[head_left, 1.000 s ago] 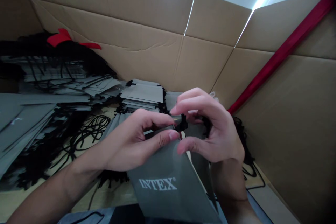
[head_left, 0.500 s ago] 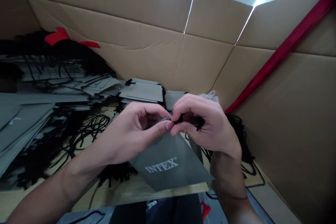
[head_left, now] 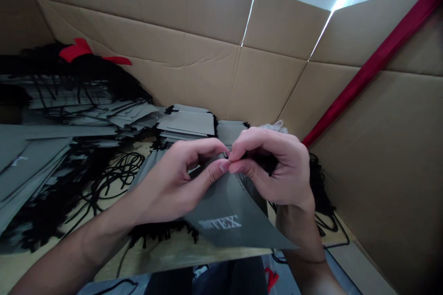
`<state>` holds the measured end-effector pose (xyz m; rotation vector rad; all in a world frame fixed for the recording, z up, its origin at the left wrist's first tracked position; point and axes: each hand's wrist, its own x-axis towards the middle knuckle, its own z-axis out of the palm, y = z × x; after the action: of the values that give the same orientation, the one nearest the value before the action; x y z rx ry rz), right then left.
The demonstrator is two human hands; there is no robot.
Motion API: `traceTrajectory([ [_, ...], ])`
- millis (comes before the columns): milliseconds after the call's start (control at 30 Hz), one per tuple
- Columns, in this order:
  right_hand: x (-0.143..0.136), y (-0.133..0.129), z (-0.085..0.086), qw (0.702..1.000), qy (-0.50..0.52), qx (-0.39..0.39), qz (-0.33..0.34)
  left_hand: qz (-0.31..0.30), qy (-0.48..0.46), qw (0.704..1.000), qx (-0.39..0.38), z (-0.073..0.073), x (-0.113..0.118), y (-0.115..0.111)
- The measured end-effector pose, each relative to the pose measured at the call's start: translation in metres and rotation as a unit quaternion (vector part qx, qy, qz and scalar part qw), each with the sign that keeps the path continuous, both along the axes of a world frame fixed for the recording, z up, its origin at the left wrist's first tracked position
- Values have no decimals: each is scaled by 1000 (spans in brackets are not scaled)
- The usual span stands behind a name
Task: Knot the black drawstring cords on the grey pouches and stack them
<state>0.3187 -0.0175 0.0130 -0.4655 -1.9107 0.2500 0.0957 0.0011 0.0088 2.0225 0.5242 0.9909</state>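
Note:
A grey flat sheet (head_left: 228, 228) with white INTEX lettering hangs from my fingers above the table's front edge, its lower right corner curving outward. My left hand (head_left: 188, 177) pinches the sheet's upper corner between thumb and forefinger. Right beside it, my right hand (head_left: 273, 166) is closed in a pinch, thumb and forefinger meeting at the same corner. Black cord (head_left: 270, 163) shows in the hollow of my right hand; most of it is hidden by the fingers. The fingertips cover the exact spot where cord and sheet meet.
Stacks of grey sheets with black cords (head_left: 86, 120) fill the left side, a red strip (head_left: 76, 50) on top. Loose black cords (head_left: 121, 170) lie on the wooden table (head_left: 166, 260). Neater sheet stacks (head_left: 188, 120) stand behind my hands. Cardboard walls (head_left: 187, 41) rise behind and right.
The sheet has bent and swung a little to the right, so part of its lettering is foreshortened. Both hands stay pinched together, and less cord shows at my right fingertips.

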Motion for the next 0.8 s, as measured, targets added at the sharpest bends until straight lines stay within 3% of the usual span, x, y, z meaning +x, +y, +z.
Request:
traceTrajectory([
  [167,4,0,0,998,11,-13,55,-54,23,998,-19,-1,1,2],
  [300,3,0,0,1000,-9,9,-1,-70,-60,990,-110,-3,5,2],
  [367,-2,-2,-2,999,-22,28,-36,-22,-88,988,-126,-5,9,1],
  [467,-12,-6,-6,996,-41,54,-58,113,-119,983,-87,-8,16,-2],
  [533,-20,-10,-9,994,-48,70,-63,158,-137,975,-70,-9,20,-5],
  [700,-32,-17,-14,997,-32,55,-50,121,-178,970,-111,-7,20,-10],
  [800,-36,-13,-15,1000,11,20,-2,99,-205,966,-121,-6,17,-13],
])
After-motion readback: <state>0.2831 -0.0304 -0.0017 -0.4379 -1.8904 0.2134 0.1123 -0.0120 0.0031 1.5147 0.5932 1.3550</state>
